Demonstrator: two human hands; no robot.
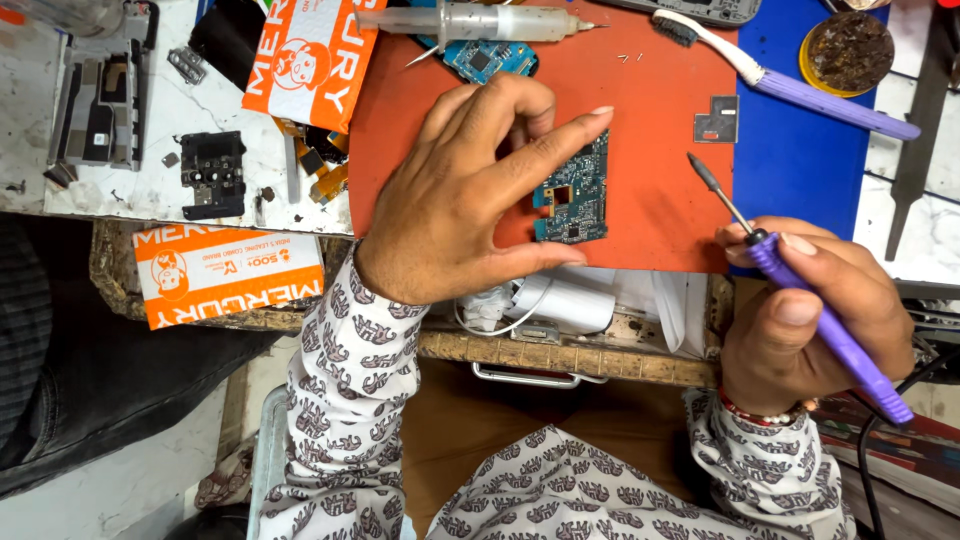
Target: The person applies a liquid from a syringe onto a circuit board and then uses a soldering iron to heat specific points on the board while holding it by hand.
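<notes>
Hands hold circuit board and soldering iron.

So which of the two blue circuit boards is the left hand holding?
The lower board, upright on the orange mat, pinched between the left hand's fingers. The other board lies untouched under the syringe at the mat's top.

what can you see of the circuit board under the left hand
The circuit board is small, blue-green and roughly rectangular, studded with tiny components and a dark square chip. It lies flat on the orange mat, steadied by the left hand with fingertips at its top and bottom edges. The soldering iron tip sits apart, to its right.
</notes>
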